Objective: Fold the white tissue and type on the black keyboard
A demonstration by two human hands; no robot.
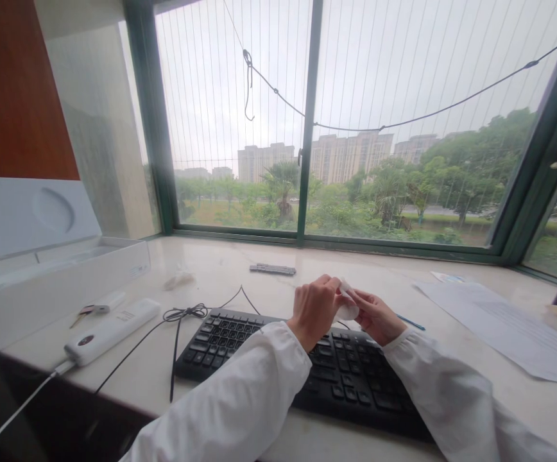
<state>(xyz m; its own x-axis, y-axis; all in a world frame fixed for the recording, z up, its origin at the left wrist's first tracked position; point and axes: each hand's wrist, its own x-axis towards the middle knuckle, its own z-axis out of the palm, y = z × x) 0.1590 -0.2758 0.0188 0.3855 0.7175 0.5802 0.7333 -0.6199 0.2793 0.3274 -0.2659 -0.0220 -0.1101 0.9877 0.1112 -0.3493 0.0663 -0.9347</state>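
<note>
Standing by the sill here: both hands meet just above the far edge of the black keyboard [307,366], the left hand [314,311] and right hand [377,316] pinched shut around a small white wad [346,303], maybe a wipe or tissue. It looks light, soft and crushable, so I'd say grip it by the edges. Left of the keyboard lie a white power bank [112,330] and tangled black cable [182,314]; papers [504,324] to its right, pale marble counter [221,269], big window behind.
</note>
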